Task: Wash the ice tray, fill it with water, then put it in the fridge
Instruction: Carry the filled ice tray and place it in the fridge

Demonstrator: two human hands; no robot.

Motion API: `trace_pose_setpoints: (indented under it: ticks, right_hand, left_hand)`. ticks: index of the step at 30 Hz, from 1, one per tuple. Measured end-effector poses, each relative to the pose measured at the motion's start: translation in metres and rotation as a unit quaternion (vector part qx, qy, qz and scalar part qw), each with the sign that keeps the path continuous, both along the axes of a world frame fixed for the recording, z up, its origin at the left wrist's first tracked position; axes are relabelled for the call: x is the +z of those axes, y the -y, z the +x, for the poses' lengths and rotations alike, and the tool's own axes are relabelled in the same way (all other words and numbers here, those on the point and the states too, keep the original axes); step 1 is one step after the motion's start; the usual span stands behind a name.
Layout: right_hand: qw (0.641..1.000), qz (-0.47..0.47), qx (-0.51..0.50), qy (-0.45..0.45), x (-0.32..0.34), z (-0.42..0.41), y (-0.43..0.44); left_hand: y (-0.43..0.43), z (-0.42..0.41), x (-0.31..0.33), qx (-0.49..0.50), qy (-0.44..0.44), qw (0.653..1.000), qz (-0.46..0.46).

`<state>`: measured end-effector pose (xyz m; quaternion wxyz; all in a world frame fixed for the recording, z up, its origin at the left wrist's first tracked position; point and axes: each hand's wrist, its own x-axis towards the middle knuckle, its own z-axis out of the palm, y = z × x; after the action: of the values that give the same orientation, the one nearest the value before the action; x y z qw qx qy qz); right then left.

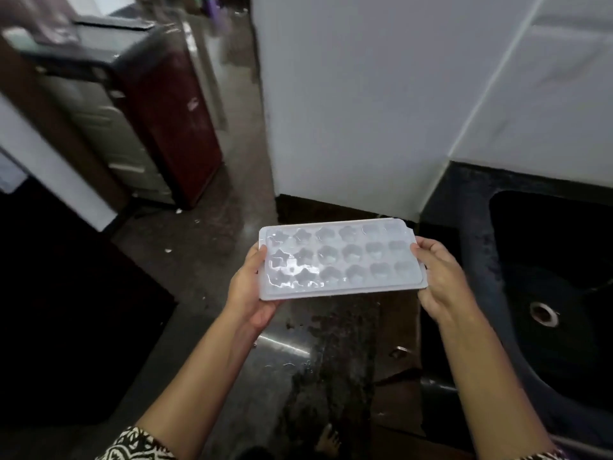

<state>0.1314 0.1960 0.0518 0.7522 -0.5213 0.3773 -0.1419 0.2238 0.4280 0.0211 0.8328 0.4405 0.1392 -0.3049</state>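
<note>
Both hands (252, 293) (438, 277) grip the white, star-moulded ice tray (341, 258).

i read the ice tray (341, 260) as pale, see-through plastic, smooth and glossy, with bright glints on its moulded cells. the sink (477, 247) looks like dark speckled stone, matt and slightly rough, with a shiny metal drain ring (544, 313). the floor (205, 267) is dark polished stone that throws reflections. the fridge (172, 127) has a glossy maroon skin. the wall (365, 111) is matt white. the sleeve (139, 446) is printed cloth.
</note>
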Motion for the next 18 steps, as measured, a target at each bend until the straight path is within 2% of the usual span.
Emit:
trace_pose_setpoints:
  ticks: [8, 18]
  right_hand:
    - [0.990, 0.007, 0.139, 0.008, 0.003, 0.059, -0.124]
    - [0.948, 0.017, 0.317, 0.007, 0.002, 0.099, -0.305]
  left_hand:
    - [-0.139, -0.007, 0.007, 0.160, 0.013, 0.987, 0.026]
    - [-0.309, -0.056, 0.015, 0.338, 0.017, 0.941, 0.024]
